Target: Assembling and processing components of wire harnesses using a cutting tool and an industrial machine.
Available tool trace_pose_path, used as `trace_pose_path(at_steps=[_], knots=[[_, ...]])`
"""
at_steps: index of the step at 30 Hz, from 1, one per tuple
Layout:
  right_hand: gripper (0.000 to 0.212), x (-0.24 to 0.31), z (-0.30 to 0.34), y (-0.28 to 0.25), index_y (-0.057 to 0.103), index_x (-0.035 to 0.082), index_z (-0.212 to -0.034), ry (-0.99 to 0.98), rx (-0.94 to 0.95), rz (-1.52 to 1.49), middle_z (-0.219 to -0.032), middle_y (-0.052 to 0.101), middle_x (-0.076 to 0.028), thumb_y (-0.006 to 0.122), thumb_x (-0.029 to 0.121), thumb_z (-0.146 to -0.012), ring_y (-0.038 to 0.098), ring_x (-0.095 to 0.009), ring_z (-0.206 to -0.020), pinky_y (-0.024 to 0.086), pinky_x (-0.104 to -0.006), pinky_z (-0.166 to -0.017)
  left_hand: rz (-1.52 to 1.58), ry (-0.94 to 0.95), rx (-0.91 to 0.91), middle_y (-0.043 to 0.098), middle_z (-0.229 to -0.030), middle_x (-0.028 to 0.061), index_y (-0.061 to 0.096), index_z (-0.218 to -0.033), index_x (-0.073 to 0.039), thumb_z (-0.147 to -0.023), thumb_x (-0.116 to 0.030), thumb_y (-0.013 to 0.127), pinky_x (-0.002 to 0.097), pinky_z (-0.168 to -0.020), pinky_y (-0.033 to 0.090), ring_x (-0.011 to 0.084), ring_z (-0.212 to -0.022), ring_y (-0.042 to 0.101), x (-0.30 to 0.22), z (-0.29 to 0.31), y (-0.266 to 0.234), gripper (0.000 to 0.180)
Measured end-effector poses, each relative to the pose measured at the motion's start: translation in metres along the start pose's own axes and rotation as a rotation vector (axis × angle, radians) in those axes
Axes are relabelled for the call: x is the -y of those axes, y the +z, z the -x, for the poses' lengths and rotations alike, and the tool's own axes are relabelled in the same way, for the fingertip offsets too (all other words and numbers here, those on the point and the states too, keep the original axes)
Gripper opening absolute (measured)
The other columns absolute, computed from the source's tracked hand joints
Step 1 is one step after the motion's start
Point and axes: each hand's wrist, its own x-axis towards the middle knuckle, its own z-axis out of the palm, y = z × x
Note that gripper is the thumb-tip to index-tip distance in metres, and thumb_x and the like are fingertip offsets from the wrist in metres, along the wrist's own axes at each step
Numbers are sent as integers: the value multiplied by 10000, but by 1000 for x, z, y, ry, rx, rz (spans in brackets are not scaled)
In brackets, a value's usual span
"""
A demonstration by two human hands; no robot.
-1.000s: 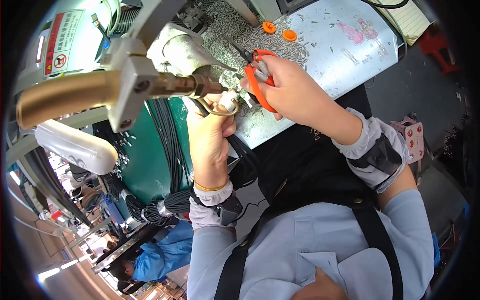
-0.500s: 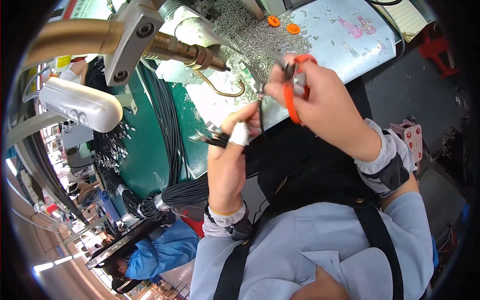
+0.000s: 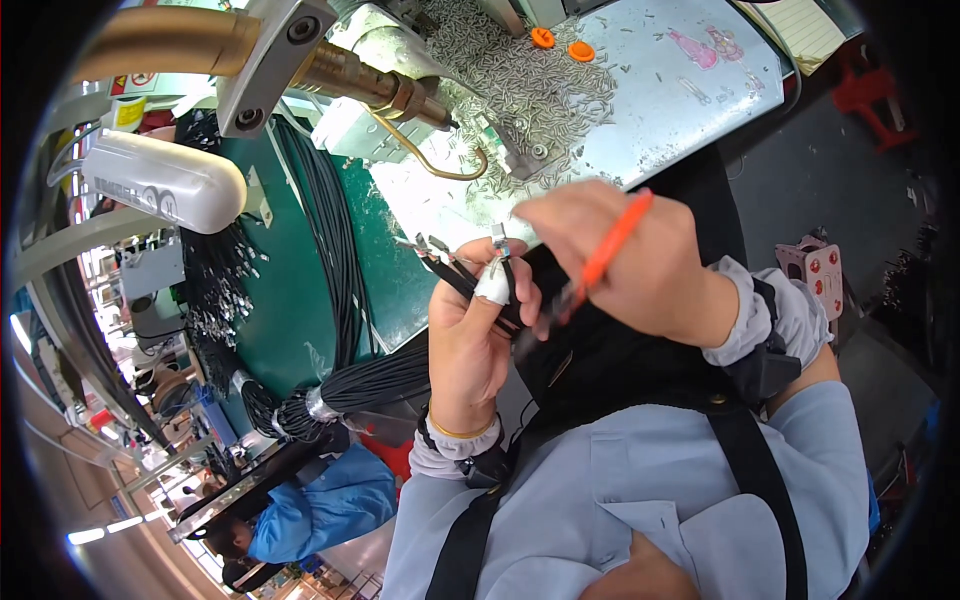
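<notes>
Several black cables (image 3: 450, 273) are grasped in the left hand (image 3: 465, 350), clamped between its thumb and curled fingers. One of them stands apart: its metal connector (image 3: 499, 234) sticks up just beyond the tip of the thumb, which wears a white finger wrap (image 3: 492, 284), and its black length runs down beside the thumb into the fingers. The other cable ends come out on the opposite side of the thumb and fan toward the upper left, their tips bare and pale.

The right hand (image 3: 655, 262), to the right of the connector and apart from it, is closed around orange-handled pliers (image 3: 614, 240). Their dark end slants down and left, near the left fingers; blur hides whether it touches them or how the jaws stand.

Beyond the hands, a curved brass tube (image 3: 440, 173) hangs over a pale metal plate (image 3: 700, 110), where small metal pins (image 3: 530, 85) lie heaped.
</notes>
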Motion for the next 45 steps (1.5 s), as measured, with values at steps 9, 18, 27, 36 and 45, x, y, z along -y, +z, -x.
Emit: trace_pose_path(at_steps=[9, 18, 27, 36, 45], knots=[[394, 2, 1, -2, 602, 72, -990, -308, 58, 256, -728, 581, -27, 652, 159, -609, 577, -141, -558, 417, -204, -448, -79, -23, -41, 545, -822, 74, 449, -1027, -6, -857, -50, 474, 219, -525, 408, 99, -667, 518, -4, 3, 0, 177], [75, -10, 7, 12, 586, 18, -831, 79, 75, -314, -719, 607, -69, 606, 29, -760, 573, -115, -534, 419, -200, -450, -684, 274, -251, 568, -809, 38, 482, -968, -3, -765, 60, 549, 159, -535, 382, 43, -646, 503, -1, 6, 9, 223], [89, -12, 7, 9, 572, -26, -840, 689, 235, -867, -749, 619, -35, 586, 54, -805, 565, -83, -563, 431, -188, -486, -393, 201, -254, 541, -763, 7, 477, -940, -31, -718, 63, 533, 147, -396, 245, 12, -484, 363, -2, 4, 12, 248], [109, -2, 6, 5, 584, 35, -860, 122, 140, -237, -711, 607, -61, 624, 66, -763, 575, -139, -543, 417, -234, -463, -638, 431, -174, 554, -831, 56, 390, -1000, -11, -732, 108, 540, 147, -587, 373, 40, -667, 500, 6, 5, 14, 329], [123, -12, 11, 15, 589, 46, -852, -42, -40, -52, -678, 591, -60, 626, 27, -736, 573, -181, -526, 422, -245, -450, -591, 414, -125, 538, -811, 58, 360, -1011, -3, -730, 122, 508, 154, -610, 385, 51, -684, 507, 6, 5, 11, 341]])
